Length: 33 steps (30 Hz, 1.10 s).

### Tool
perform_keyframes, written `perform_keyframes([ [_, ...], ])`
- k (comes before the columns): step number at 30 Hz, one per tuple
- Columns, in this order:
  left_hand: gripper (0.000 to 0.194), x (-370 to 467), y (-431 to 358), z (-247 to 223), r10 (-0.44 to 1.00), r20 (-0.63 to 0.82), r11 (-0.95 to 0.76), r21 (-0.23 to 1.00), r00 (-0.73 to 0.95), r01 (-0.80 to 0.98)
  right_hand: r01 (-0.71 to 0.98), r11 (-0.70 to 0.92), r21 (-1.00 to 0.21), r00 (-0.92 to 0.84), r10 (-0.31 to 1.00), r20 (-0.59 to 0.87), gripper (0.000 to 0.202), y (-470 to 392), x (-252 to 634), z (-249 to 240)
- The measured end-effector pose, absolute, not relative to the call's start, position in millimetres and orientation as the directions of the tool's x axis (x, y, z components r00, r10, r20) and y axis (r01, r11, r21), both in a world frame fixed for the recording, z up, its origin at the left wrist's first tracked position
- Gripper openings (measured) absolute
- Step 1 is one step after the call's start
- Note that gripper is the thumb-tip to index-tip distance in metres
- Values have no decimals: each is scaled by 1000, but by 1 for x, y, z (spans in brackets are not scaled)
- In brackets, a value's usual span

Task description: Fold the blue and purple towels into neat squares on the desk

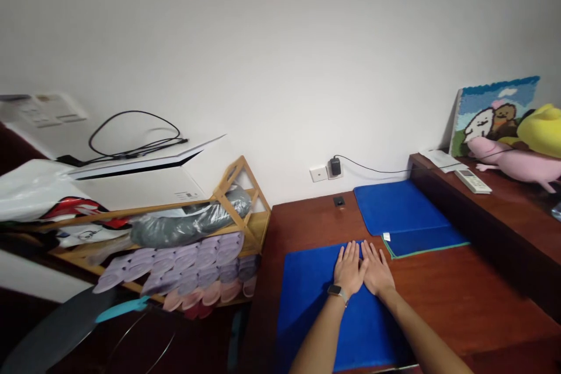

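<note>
Blue, soft-looking fabric makes up the near cloth, which lies spread flat on the reddish-brown wooden desk. Over its far right part rest the left hand, with a watch at the wrist, and the right hand, side by side. Their palms are down, fingers stretched out, thumbs meeting or nearly so (the dark gap between them is too small to read); neither is clamped on anything, and the cloth seems simply pressed beneath them. Beyond the near cloth and to its right lies a folded cloth, also blue, with green trim and a white tag. Farther right of the near cloth stands a raised ledge, while to its left is a wooden rack bearing lilac slippers. I would judge the near cloth light, limp and hard to damage, likely to bunch or slide on the smooth wood if pushed from one side. Its far left corner lies bare and looks good for a thumb-and-finger pinch; open palms suit flattening its middle.
</note>
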<state>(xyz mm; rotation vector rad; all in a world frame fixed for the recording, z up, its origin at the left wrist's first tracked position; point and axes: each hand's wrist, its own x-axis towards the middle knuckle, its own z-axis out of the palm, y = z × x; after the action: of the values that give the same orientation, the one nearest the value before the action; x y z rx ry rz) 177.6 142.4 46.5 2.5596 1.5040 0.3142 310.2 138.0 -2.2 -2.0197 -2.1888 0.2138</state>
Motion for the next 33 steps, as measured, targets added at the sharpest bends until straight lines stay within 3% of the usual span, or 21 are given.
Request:
perform_keyframes([
  [4, 69, 133, 144, 28, 862, 113, -508, 208, 495, 836, 973, 60, -222, -57, 998, 18, 66, 137, 309, 0],
  [10, 72, -7, 143, 31, 968, 106, -239, 133, 226, 962, 965, 54, -255, -47, 998, 36, 68, 136, 309, -5],
  [13, 74, -41, 144, 27, 980, 104, -182, 142, 169, 973, 969, 50, -240, -46, 999, 23, 68, 137, 310, -6],
  [20, 73, -38, 148, 17, 976, 158, -172, 154, 148, 973, 977, 19, -212, -42, 994, -103, 66, 133, 307, 27],
  [26, 72, -42, 156, 8, 966, 211, -185, 148, 151, 972, 967, 35, -252, -23, 998, 51, 65, 79, 312, 21],
  [33, 64, -24, 142, 36, 897, 381, -272, 83, 222, 959, 958, 22, -285, -30, 999, -22, 65, 53, 309, 23],
])
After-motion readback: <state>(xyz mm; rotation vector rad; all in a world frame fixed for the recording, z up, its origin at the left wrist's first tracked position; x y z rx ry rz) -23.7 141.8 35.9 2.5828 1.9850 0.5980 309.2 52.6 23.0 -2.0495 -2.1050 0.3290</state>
